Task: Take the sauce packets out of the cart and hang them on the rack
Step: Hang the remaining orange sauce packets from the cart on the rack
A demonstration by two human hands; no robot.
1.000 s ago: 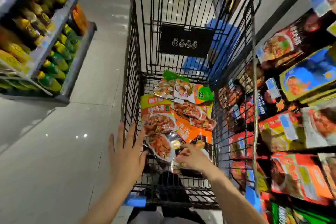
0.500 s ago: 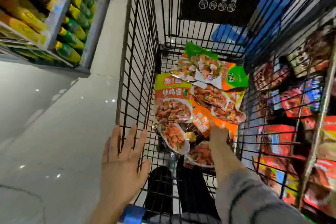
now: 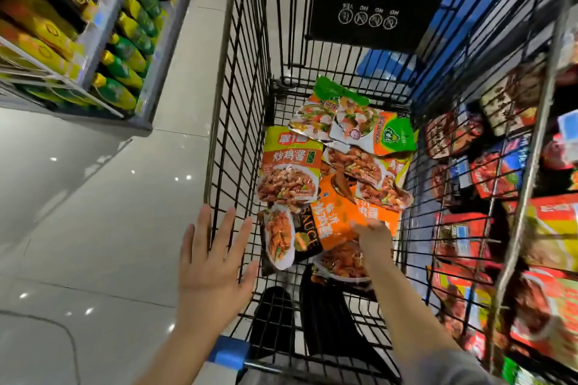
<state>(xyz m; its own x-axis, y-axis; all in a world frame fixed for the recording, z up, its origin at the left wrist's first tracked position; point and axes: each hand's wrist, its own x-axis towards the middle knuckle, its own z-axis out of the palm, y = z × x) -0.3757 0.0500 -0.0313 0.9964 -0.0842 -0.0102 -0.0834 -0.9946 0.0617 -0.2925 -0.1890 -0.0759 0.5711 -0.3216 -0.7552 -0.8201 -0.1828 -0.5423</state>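
Black wire cart (image 3: 237,134): the left hand (image 3: 212,262) is spread flat outside its near corner, holding nothing. Inside, the right hand (image 3: 373,236) pinches an orange packet (image 3: 337,219) atop the pile; green packets (image 3: 359,117) lie beyond. The rack (image 3: 519,184) stands right.

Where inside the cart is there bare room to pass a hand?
Free: the cart floor at the far end, between the green packets and the black sign panel. Crowded: the near half, where packets overlap around the right hand.
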